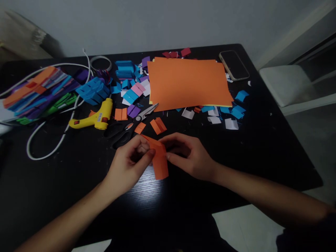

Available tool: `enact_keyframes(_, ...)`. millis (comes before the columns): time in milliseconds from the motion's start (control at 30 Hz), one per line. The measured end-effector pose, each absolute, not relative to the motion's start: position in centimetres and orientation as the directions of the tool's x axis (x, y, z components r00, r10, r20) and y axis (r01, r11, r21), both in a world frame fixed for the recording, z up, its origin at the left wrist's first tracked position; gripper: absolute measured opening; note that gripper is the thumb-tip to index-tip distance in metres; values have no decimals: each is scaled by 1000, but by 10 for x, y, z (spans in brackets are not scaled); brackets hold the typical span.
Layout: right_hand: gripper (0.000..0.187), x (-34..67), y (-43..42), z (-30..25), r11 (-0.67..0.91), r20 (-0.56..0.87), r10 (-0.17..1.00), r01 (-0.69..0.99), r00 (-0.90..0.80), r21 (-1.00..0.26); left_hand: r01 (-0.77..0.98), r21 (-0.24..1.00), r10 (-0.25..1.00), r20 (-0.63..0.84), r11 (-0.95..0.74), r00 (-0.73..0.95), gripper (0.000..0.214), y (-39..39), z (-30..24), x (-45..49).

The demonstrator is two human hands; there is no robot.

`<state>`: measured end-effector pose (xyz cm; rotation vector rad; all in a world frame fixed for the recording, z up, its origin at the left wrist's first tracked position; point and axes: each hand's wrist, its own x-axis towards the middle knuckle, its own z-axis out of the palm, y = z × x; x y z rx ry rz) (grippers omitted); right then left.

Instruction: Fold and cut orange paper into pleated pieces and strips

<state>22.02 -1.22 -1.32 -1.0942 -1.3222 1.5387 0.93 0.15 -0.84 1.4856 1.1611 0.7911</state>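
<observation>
Both my hands pinch a small folded orange paper piece (160, 161) just above the black table (52, 196). My left hand (130, 166) grips its left edge with thumb and fingers closed. On its right edge, my right hand (187, 155) holds it the same way. Two more folded orange pieces (158, 125) lie just beyond my hands, next to black-handled scissors (126, 131).
A large orange sheet (187, 82) lies at the back centre, a phone (233, 64) to its right. A yellow glue gun (93, 117) with a white cable (43, 148) sits left. Several blue, purple, pink and white folded scraps (131, 94) and a multicoloured paper stack (39, 91) crowd the far side.
</observation>
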Motion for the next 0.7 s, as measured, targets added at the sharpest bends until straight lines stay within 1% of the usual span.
enact_keyframes(100,31,220,-12,-13,-115,-93,944,-51,-315,-992,263,962,946,-147,70,288,15,3,-8,9)
enact_keyframes(200,31,219,-12,-15,-125,-104,945,-46,-311,-991,246,965,944,-161,89,289,15,3,-8,8)
enact_keyframes(333,28,217,-13,-16,-158,-133,945,-60,-298,-986,271,961,947,-139,58,291,11,4,-7,9)
enact_keyframes(433,26,217,-13,-16,-217,-181,933,-86,-313,-972,303,953,952,-115,25,282,13,6,-6,10)
enact_keyframes(600,29,219,-12,-14,-293,-222,896,-136,-384,-946,256,963,945,-6,-82,326,38,6,-5,9)
enact_keyframes(633,31,220,-12,-14,-302,-225,889,-142,-398,-943,237,967,940,6,-92,340,38,6,-5,8)
enact_keyframes(700,32,220,-11,-15,-325,-234,876,-158,-422,-932,211,974,933,2,-83,360,30,5,-4,7)
